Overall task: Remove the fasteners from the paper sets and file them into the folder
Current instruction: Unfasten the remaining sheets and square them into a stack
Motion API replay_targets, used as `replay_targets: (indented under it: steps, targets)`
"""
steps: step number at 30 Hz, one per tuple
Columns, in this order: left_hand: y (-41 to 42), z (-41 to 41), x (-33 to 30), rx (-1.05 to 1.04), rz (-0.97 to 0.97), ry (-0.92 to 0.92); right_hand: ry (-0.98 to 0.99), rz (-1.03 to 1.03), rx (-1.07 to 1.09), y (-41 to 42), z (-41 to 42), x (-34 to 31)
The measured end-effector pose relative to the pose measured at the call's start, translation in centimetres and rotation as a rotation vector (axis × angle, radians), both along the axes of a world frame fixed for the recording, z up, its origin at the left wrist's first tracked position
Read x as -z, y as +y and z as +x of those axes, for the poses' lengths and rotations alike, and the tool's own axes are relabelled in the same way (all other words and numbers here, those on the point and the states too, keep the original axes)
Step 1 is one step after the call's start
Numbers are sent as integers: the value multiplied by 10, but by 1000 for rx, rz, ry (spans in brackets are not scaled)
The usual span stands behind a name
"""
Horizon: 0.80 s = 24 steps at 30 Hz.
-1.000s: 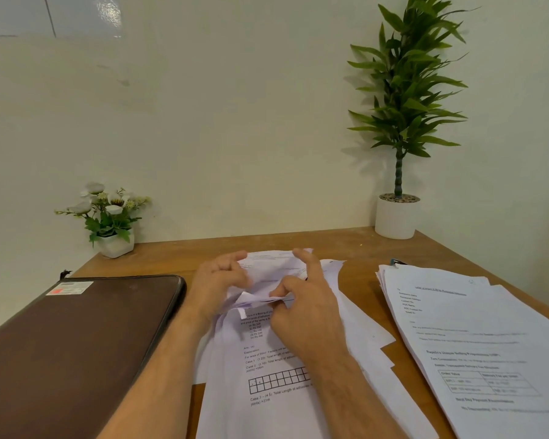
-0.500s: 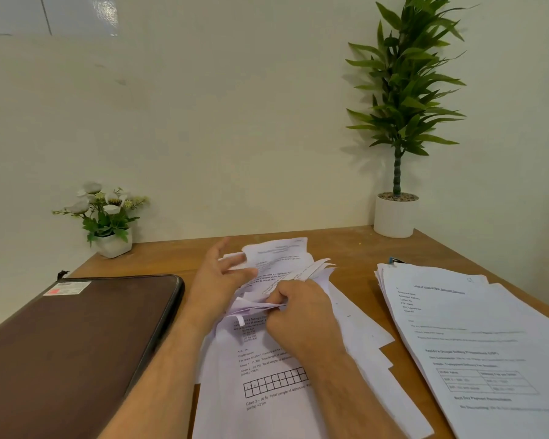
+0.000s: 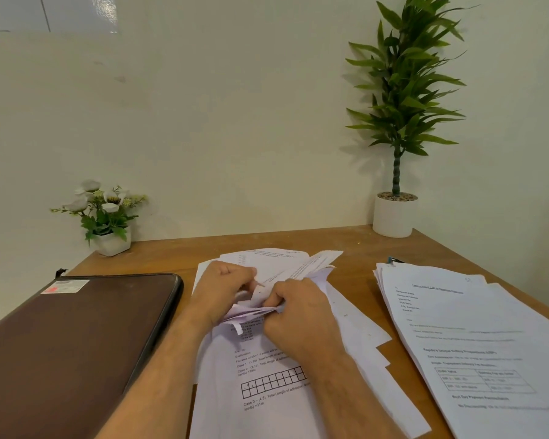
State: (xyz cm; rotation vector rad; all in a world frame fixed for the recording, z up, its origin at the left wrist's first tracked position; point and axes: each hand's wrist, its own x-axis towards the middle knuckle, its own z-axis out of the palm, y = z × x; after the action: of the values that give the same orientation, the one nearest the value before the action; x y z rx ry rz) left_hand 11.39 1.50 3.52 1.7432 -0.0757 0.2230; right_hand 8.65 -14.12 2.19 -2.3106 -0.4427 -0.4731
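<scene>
Two hands [image 3: 225,289] [image 3: 298,312] pinch one paper set [image 3: 267,369] — one folder [image 3: 76,343] beside.

Soft, even indoor light fills the scene, moderately bright. The tall plant [image 3: 403,90] throws a faint shadow leftward onto the wall [image 3: 235,122]. A glare patch shines on the glossy panel [image 3: 103,11] at top left. Print on the right paper stack [image 3: 476,343] is blurred, and wide-angle bending shows toward the edges.
</scene>
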Motion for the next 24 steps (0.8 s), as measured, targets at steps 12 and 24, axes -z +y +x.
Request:
replay_targets:
  steps: [12,24]
  targets:
    - [15,16,14,-139,159,24,34,28,47,1,2,1]
    - [6,11,8,-189,381,112,37,-4,34,2,-2,0]
